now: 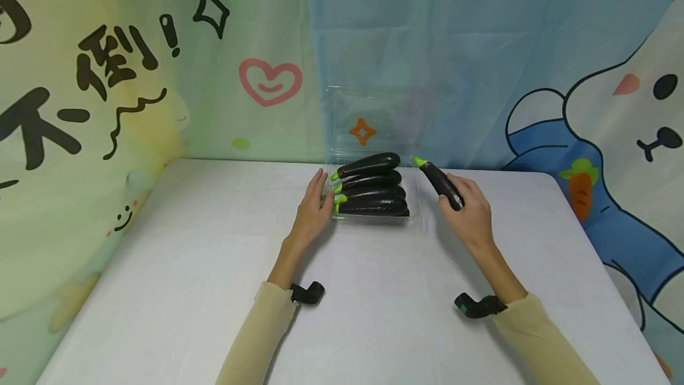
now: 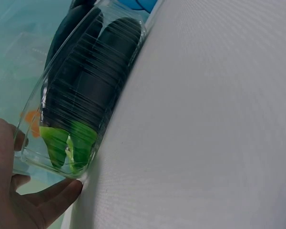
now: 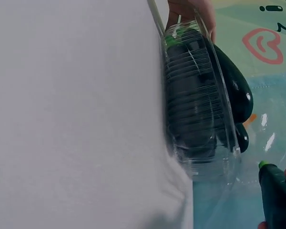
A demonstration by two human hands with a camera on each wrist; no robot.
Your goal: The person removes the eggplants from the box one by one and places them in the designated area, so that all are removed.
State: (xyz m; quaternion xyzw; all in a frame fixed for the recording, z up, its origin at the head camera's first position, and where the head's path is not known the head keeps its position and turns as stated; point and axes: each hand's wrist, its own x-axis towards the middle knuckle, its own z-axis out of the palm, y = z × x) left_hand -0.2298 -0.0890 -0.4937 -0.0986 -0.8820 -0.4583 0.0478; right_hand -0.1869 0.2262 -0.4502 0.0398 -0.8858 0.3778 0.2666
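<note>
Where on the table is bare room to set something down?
Bare table runs left of the left hand, between both forearms, and right of the right hand. It is crowded at the back middle: the clear box holds four eggplants.

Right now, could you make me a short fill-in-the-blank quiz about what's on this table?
The right hand holds one ____ eggplant.
The clear plastic container already holds ____ eggplants.
The left hand touches the container's ____ side.
The container's lid stands ____.

Missing words: dark; four; left; open
</note>
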